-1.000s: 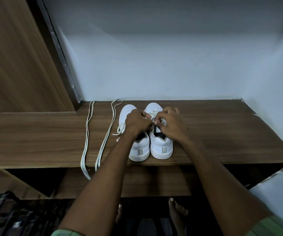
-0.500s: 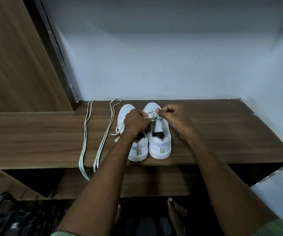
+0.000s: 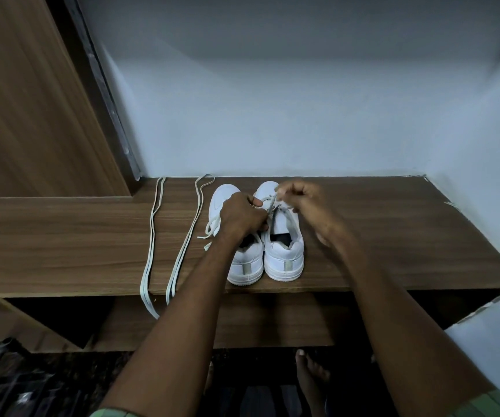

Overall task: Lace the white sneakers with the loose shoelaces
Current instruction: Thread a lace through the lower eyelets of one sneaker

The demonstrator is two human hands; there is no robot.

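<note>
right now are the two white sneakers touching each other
Touching. The head view shows the left sneaker and right sneaker pressed side by side at the heels on the shelf, with no wood visible between them.

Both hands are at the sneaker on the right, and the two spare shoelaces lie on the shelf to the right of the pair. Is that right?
Not quite. The head view shows the spare shoelaces to the left of the pair, ends hanging over the shelf edge. The left hand and right hand are indeed at the sneaker on the right.
</note>
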